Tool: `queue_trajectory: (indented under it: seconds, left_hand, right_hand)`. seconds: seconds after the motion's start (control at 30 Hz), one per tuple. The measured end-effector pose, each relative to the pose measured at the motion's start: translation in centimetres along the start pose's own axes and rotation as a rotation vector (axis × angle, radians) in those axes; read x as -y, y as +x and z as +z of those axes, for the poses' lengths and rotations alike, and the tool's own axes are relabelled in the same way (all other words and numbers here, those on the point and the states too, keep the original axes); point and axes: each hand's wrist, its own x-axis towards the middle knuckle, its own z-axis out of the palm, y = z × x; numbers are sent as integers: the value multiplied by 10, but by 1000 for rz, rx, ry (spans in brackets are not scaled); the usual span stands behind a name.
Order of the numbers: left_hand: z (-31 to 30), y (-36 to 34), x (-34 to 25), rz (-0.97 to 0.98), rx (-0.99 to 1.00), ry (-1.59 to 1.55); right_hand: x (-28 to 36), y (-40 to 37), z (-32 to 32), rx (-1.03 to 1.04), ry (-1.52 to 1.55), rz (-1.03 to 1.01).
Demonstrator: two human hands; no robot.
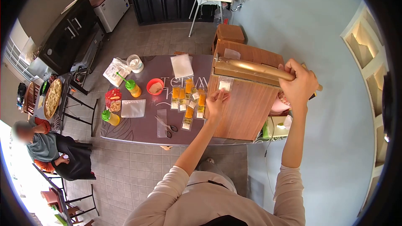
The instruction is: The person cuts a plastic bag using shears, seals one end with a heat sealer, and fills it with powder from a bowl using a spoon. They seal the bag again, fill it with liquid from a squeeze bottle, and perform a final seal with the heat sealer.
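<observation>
My left hand (218, 102) pinches the lower edge of a small clear packet with white powder (225, 84), held at the front edge of a golden-handled sealer (251, 73). The sealer rests on a wooden box (240, 109). The fingers of my right hand (298, 81) are wrapped round the far right part of the golden handle. Left of the box, several small packets with yellow and white contents (188, 115) lie on the dark table (144, 132).
Scissors (168, 127), clear bags (133, 108), a red bowl (155, 86), two green-capped bottles (133, 88) and a white-lidded tub (135, 63) occupy the table's left part. A tissue box (276, 127) stands right of the wooden box. A person (54, 150) sits at far left.
</observation>
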Motion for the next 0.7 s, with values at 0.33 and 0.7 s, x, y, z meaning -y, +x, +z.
queue_trajectory:
  seconds: [0.33,0.7]
  left_hand:
    - [4,7,4,0,-4,-37]
    - [8,8,1,6,-7,-22]
  right_hand:
    - [3,-4,-5,61,3,17]
    - [3,-14,-5,32,25,-25]
